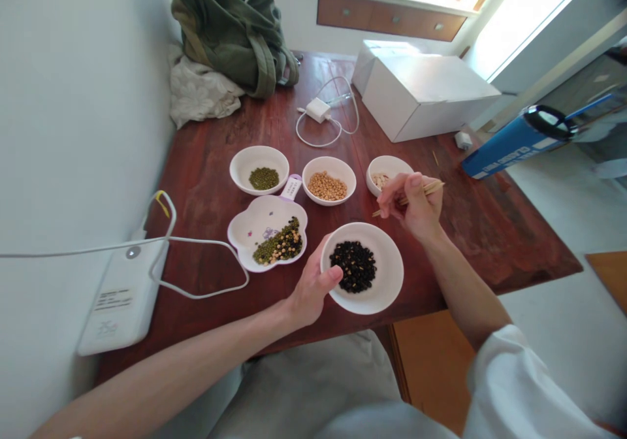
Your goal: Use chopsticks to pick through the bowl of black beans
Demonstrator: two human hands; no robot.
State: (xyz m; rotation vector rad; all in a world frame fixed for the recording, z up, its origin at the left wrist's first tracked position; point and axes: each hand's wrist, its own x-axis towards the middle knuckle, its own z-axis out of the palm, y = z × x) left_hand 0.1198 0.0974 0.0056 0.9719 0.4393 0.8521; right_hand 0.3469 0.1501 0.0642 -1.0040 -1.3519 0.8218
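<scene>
My left hand (311,289) grips the left rim of a white bowl of black beans (386,276) at the table's near edge, thumb over the rim. My right hand (414,207) holds wooden chopsticks (434,187) just above and behind that bowl, tips pointing left. A flower-shaped white dish (249,227) with mixed green and yellow beans lies to the left. Behind stand three white bowls: one with green beans (245,161), one with yellow soybeans (337,168), one with pale beans (389,164) close to my right hand.
The red-brown wooden table (490,230) also bears a white power bank with cable (122,295) at the left, a white charger (318,109), a white box (421,93), a blue box (509,148) and a green bag (235,34) by the wall.
</scene>
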